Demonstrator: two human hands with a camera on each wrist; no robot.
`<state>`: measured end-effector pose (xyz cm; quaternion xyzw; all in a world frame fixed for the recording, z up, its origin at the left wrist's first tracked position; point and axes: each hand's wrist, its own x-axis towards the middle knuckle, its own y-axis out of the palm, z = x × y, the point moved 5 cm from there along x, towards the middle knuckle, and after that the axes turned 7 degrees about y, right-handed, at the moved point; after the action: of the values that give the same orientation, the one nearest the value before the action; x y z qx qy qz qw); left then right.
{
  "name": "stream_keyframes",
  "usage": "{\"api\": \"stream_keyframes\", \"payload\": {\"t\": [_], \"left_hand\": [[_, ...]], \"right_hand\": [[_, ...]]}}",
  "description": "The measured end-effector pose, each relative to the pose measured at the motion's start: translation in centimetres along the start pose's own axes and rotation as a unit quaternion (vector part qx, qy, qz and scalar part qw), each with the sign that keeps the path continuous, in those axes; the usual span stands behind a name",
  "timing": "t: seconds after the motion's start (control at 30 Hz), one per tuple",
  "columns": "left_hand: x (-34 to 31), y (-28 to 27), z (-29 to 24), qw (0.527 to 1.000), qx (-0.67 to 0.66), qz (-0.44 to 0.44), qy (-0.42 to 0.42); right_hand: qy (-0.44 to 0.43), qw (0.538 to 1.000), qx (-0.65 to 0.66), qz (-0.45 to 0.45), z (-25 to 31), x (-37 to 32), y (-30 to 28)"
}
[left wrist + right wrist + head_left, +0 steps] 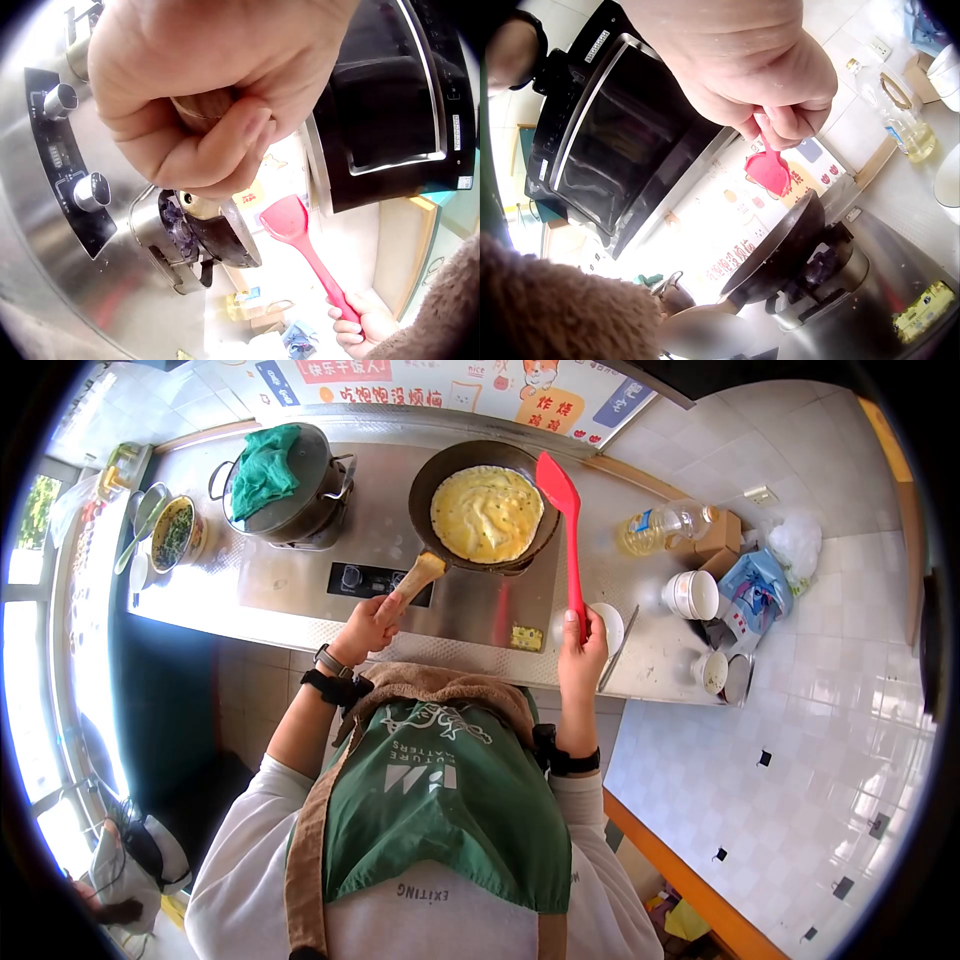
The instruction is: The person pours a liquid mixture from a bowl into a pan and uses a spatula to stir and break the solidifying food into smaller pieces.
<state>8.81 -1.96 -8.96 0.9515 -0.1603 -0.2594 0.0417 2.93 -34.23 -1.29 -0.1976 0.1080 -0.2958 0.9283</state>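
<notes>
My left hand [372,632] grips the wooden handle [424,572] of a dark frying pan [424,500], fingers curled round it in the left wrist view. A round, pale yellow egg pancake [487,513] with green flecks covers most of the pan's bottom, its middle wrinkled. The pan is over the burner [832,277] in the right wrist view. My right hand [583,660] holds a red spatula [572,540] by the end of its handle. The spatula's head points up and away, overlapping the pan's right rim in the head view.
Left of the pan stands a lidded pot [300,490] with a green cloth [268,472] on top. A bowl of chopped greens [176,535] is farther left. To the right are an oil bottle [668,527], stacked white bowls [692,595] and a blue bag [755,590]. A small yellow packet [526,638] lies near the front edge.
</notes>
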Motion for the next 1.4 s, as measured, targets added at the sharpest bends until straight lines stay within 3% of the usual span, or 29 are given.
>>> {"api": "stream_keyframes", "payload": {"t": [0.17,0.57,0.67,1.03,1.2,1.4], "left_hand": [[0.6,-0.9,1.1,1.0,-0.024,0.004,0.006],[0.0,-0.7,0.2,0.999,-0.027,0.025,-0.008],[0.1,-0.7,0.4,0.999,-0.034,0.023,-0.014],[0.7,-1.2,2.0,1.0,0.009,0.012,-0.023],[0.6,-0.9,1.9,0.994,0.108,-0.029,0.02],[1.2,-1.5,3.8,0.992,0.113,-0.033,0.052]], "right_hand": [[0.021,1.0,0.02,0.002,-0.4,0.1,0.0],[-0.021,1.0,-0.008,-0.001,-0.2,0.2,0.1],[-0.075,0.997,-0.007,-0.01,0.2,0.4,0.1],[-0.21,0.957,-0.197,-0.034,4.0,2.0,0.7],[-0.186,0.952,-0.239,-0.03,4.6,3.3,1.1],[-0.191,0.958,-0.212,-0.03,4.1,3.4,1.2]]}}
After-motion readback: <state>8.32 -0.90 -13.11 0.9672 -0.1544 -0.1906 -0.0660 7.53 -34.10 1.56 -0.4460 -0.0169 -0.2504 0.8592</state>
